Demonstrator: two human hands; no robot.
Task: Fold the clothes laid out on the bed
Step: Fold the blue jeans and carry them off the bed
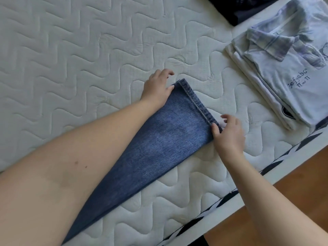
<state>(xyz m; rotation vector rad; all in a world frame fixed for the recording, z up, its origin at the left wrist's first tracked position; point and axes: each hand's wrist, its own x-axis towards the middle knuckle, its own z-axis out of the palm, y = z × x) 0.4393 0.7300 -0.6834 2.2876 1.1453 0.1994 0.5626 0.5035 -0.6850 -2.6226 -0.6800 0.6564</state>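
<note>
A: Head camera: where were the jeans [156, 150]?

B: Flat on the bed [88, 50], hem end pointing toward the folded shirts [287, 82] stacked beyond it.

A: And the hands?

B: The left hand [157, 89] pinched one hem corner; the right hand [229, 134] pinched the other, thumb on top.

A: How would they handle?

B: Probably heavy, soft denim; the thick stitched hem looked like the firmest hold.
</note>
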